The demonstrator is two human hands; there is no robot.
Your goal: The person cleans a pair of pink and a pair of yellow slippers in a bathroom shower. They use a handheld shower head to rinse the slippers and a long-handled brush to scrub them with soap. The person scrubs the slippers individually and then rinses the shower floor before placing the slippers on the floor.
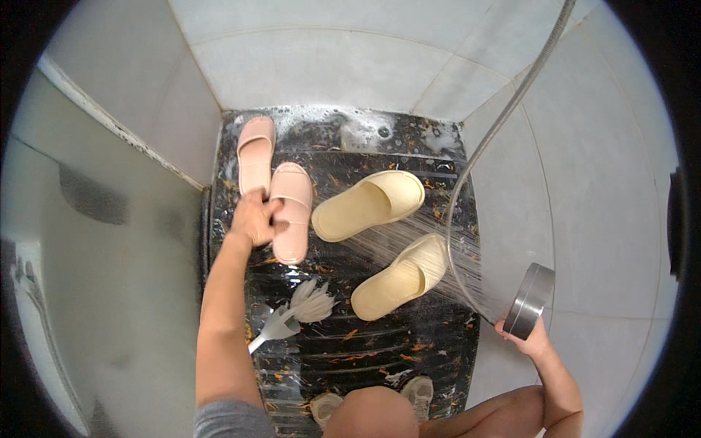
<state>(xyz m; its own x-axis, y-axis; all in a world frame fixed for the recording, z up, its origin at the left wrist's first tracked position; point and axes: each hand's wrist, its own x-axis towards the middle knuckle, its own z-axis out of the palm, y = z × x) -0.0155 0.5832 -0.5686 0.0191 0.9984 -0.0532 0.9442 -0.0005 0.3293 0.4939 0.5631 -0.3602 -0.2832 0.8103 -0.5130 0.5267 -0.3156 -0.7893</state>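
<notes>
My left hand (256,216), slightly blurred, is over a pair of pink slippers with its fingers apart. It hides the heel of the farther pink slipper (254,169), and two of its fingers overlap the nearer pink slipper (291,230); whether they touch is unclear. At the right, my right hand (528,339) grips a round grey shower head (530,298), whose handle is mostly hidden. Water sprays leftward from it across two cream slippers, one farther away (356,208) and one nearer (391,290). All the slippers lie sole-down on the wet floor.
A white-handled brush (279,323) with pale bristles lies below the pink slippers. The metal shower hose (493,131) loops down at the right. Foam surrounds a drain hole (383,132) by the far tiled wall (328,65). A frosted panel (109,284) stands at left.
</notes>
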